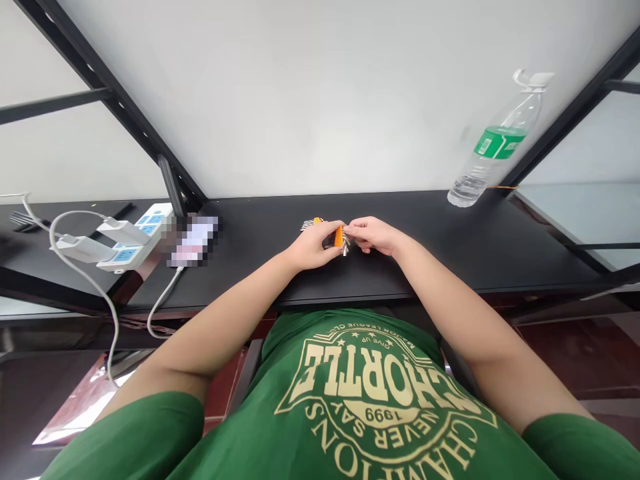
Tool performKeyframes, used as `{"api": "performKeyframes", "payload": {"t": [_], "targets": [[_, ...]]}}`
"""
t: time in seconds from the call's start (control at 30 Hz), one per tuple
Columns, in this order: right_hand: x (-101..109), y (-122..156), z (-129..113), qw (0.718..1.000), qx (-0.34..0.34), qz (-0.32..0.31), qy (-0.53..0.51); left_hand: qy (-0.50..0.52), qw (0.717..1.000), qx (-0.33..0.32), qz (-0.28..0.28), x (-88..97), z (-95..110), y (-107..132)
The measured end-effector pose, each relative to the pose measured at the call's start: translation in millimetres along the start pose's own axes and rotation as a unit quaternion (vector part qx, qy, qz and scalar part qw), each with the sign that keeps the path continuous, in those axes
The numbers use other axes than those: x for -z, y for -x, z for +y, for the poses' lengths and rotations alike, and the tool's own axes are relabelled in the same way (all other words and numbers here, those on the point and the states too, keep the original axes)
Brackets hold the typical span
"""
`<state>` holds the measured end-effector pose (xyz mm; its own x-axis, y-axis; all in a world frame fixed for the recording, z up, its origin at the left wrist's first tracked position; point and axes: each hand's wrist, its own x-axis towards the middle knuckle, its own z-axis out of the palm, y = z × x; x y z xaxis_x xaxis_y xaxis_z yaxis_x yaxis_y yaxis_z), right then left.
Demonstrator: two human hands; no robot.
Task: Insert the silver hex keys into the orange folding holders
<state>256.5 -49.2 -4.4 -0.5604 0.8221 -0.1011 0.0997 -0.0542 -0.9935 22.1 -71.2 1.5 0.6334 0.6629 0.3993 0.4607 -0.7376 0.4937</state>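
On the black desk [250, 247], my left hand [314, 247] is wrapped around a hex key set [339, 236]. Its holder is orange, and a dark part shows between thumb and fingers. Thin metal rods stick out past the hand on the far left side, and bent metal ends fan out on the right. My right hand [373, 235] meets those bent ends with thumb and index finger pinched on a hex key; its other fingers are curled. How far that key sits in the holder is hidden by the fingers.
A plastic water bottle [493, 143] with a green label stands at the back right. To the left lie a phone [195, 240] on a white cable and a power strip [145, 233] with white chargers. Black shelf frames [125, 113] flank the desk; a white wall [320, 100] rises behind.
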Motion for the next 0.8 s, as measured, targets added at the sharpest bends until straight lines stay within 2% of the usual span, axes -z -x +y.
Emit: {"api": "performKeyframes", "payload": {"t": [0.23,0.37,0.43,0.57,0.67,0.8], "targets": [[-6.6,-1.4,-3.3,0.996,-0.03,0.069,-0.05,0.001,0.993,0.111,0.029,-6.1,-16.0,3.4],[-4.7,-4.6,0.3,0.995,-0.025,0.098,-0.012,0.021,0.988,0.148,0.032,-6.1,-19.0,2.7],[-3.0,-4.8,2.5,0.994,-0.011,0.107,0.026,0.023,0.987,0.153,0.034,-6.1,-19.3,2.1],[1.6,-3.7,4.6,0.988,0.046,0.084,0.121,0.019,0.989,0.143,0.029,-6.7,-19.4,2.3],[3.5,-2.1,2.9,0.983,0.073,0.089,0.144,0.021,0.99,0.14,0.022,-7.0,-18.5,3.0],[2.4,0.9,-1.5,0.981,0.067,0.098,0.155,0.027,0.991,0.133,0.018,-7.0,-16.7,3.2]]}}
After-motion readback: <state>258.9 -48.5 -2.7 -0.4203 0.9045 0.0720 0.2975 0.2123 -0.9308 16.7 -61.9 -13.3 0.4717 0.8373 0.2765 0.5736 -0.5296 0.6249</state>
